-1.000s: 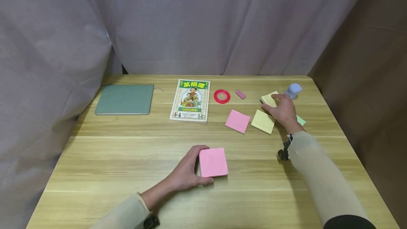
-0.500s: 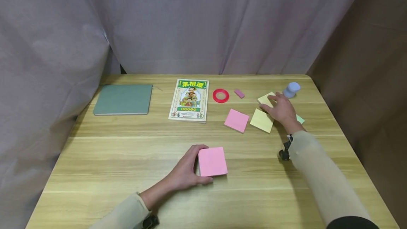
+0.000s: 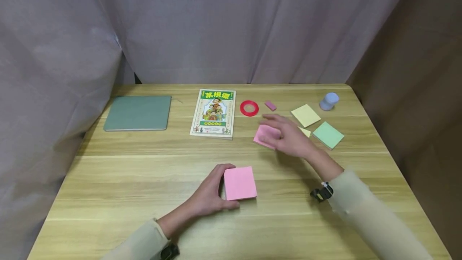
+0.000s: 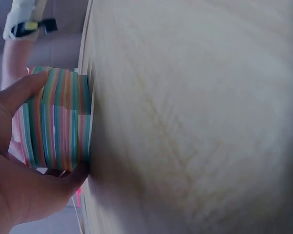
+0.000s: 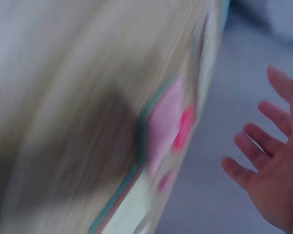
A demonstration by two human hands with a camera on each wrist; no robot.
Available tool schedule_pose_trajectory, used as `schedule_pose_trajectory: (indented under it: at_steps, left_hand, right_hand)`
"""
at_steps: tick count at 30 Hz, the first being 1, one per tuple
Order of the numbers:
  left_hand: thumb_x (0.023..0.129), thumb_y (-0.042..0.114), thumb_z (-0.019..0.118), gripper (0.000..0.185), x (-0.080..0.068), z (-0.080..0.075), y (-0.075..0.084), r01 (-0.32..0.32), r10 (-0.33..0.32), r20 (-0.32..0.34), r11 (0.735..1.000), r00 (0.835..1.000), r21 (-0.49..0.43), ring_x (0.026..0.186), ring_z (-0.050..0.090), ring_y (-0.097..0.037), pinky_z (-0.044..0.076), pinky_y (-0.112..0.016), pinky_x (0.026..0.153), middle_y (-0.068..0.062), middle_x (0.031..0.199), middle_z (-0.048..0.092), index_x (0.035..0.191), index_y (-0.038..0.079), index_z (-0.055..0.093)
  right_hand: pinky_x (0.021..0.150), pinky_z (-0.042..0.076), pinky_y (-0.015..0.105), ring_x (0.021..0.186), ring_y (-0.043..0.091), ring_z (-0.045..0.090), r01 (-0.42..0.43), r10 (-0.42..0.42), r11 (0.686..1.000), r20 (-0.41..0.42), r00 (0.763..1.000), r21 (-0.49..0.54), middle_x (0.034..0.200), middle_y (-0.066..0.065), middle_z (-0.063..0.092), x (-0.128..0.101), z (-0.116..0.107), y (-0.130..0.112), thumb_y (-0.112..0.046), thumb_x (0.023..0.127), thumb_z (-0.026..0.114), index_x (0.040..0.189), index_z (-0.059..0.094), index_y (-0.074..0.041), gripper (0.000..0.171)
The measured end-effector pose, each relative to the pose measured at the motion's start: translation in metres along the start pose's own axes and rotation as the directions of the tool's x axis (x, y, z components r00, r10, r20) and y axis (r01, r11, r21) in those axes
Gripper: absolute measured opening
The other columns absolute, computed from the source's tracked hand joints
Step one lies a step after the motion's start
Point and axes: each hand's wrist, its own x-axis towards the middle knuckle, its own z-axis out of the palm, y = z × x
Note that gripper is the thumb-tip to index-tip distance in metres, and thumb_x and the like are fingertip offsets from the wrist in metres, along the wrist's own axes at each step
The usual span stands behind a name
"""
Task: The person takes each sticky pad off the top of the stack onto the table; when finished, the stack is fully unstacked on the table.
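Observation:
Near the middle of the table, my left hand (image 3: pixel 207 196) holds a stack of sticky note pads (image 3: pixel 240 183) with a pink top, thumb and fingers on opposite sides. In the left wrist view, the stack's edges (image 4: pixel 63 117) show many coloured layers. My right hand (image 3: pixel 290 135) hangs above a pink sticky note pad (image 3: pixel 263 131), partly covering it. Its fingers are spread with nothing between them, as the right wrist view of the hand (image 5: pixel 273 156) shows. A front yellow pad (image 3: pixel 305 131) is mostly hidden behind this hand. Beyond lie a back yellow pad (image 3: pixel 306 115) and a green pad (image 3: pixel 328 135).
A green notebook (image 3: pixel 138 113) lies at the back left, with an illustrated book (image 3: pixel 213 113) to its right. A red tape roll (image 3: pixel 249 108), a small pink eraser-like block (image 3: pixel 270 105) and a pale blue cylindrical object (image 3: pixel 329 101) stand along the back.
My right hand has let go of the back yellow pad and moved left and nearer, over the pink pad. The green pad is now uncovered. My left hand keeps its hold on the stack.

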Motion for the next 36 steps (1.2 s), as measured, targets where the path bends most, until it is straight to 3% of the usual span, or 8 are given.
schedule_pose_trajectory:
  at_steps: [3,8,12,17,22,28,33,36]
  left_hand:
    - [0.062,0.022,0.093,0.095,0.000,0.000,0.001,0.006,-0.006,-0.002,1.000,1.000,0.014,0.117,0.048,-0.014,0.040,-0.040,0.102,0.002,0.131,0.048,0.140,0.013,0.040]
    - [0.062,0.022,0.094,0.097,0.001,-0.001,0.000,0.006,-0.006,0.002,0.999,1.000,0.038,0.116,0.048,-0.014,0.041,-0.039,0.100,0.002,0.131,0.047,0.141,0.013,0.039]
    - [0.063,0.025,0.093,0.093,0.000,-0.002,0.000,-0.021,0.021,0.000,0.998,1.000,0.053,0.116,0.048,-0.013,0.041,-0.038,0.100,0.003,0.131,0.048,0.139,0.015,0.041]
    - [0.064,0.029,0.092,0.089,0.000,-0.001,-0.001,-0.035,0.035,-0.005,0.998,0.999,0.057,0.116,0.049,-0.012,0.042,-0.038,0.100,0.004,0.129,0.048,0.137,0.016,0.043]
    - [0.064,0.027,0.093,0.090,-0.001,-0.002,-0.002,-0.035,0.036,-0.010,0.998,0.999,0.060,0.114,0.049,-0.011,0.043,-0.038,0.099,0.005,0.128,0.049,0.137,0.016,0.043]
    - [0.063,0.022,0.093,0.090,-0.001,-0.003,-0.002,-0.015,0.015,-0.003,0.998,1.000,0.056,0.114,0.049,-0.013,0.042,-0.037,0.100,0.002,0.127,0.049,0.137,0.011,0.043]
    - [0.063,0.021,0.092,0.090,0.000,-0.002,-0.002,-0.012,0.012,-0.003,0.997,1.000,0.070,0.114,0.049,-0.015,0.041,-0.039,0.101,0.000,0.125,0.050,0.137,0.008,0.042]
    - [0.063,0.020,0.093,0.089,0.000,-0.001,-0.001,-0.014,0.015,-0.011,0.997,1.000,0.077,0.114,0.049,-0.016,0.041,-0.040,0.102,-0.001,0.125,0.051,0.136,0.007,0.043]
  right_hand:
    - [0.108,0.032,0.053,0.138,0.027,0.035,0.104,-0.104,0.995,0.136,0.985,0.007,0.152,0.004,0.040,-0.014,0.014,-0.037,-0.049,0.086,0.071,0.144,0.051,-0.019,0.068]
    - [0.110,0.031,0.047,0.140,0.019,0.032,0.245,-0.232,0.969,0.282,0.931,-0.010,0.153,0.000,0.036,-0.036,0.038,-0.072,-0.059,0.079,0.074,0.149,0.043,-0.023,0.085]
    - [0.112,0.028,0.044,0.140,0.020,0.032,0.321,-0.296,0.947,0.308,0.904,-0.034,0.153,0.004,0.037,-0.046,0.054,-0.082,-0.053,0.077,0.079,0.151,0.039,-0.019,0.090]
    - [0.112,0.029,0.041,0.138,0.020,0.035,0.351,-0.321,0.935,0.281,0.904,-0.061,0.150,0.004,0.040,-0.052,0.065,-0.086,-0.050,0.082,0.075,0.149,0.041,-0.015,0.083]
    - [0.109,0.033,0.039,0.133,0.016,0.039,0.340,-0.311,0.938,0.259,0.914,-0.073,0.146,0.000,0.043,-0.053,0.068,-0.087,-0.050,0.084,0.073,0.148,0.044,-0.016,0.078]
    - [0.103,0.040,0.041,0.127,0.015,0.045,0.282,-0.256,0.956,0.247,0.934,-0.077,0.141,-0.002,0.048,-0.056,0.056,-0.088,-0.043,0.079,0.079,0.145,0.049,-0.018,0.076]
    - [0.099,0.043,0.045,0.128,0.020,0.046,0.127,-0.114,0.988,0.139,0.984,-0.085,0.141,-0.003,0.049,-0.069,0.029,-0.076,-0.042,0.075,0.083,0.143,0.052,-0.021,0.078]
    - [0.093,0.045,0.047,0.123,0.024,0.050,-0.004,0.008,0.993,0.036,0.999,-0.115,0.140,-0.001,0.050,-0.081,0.012,-0.056,-0.042,0.073,0.085,0.141,0.054,-0.020,0.078]
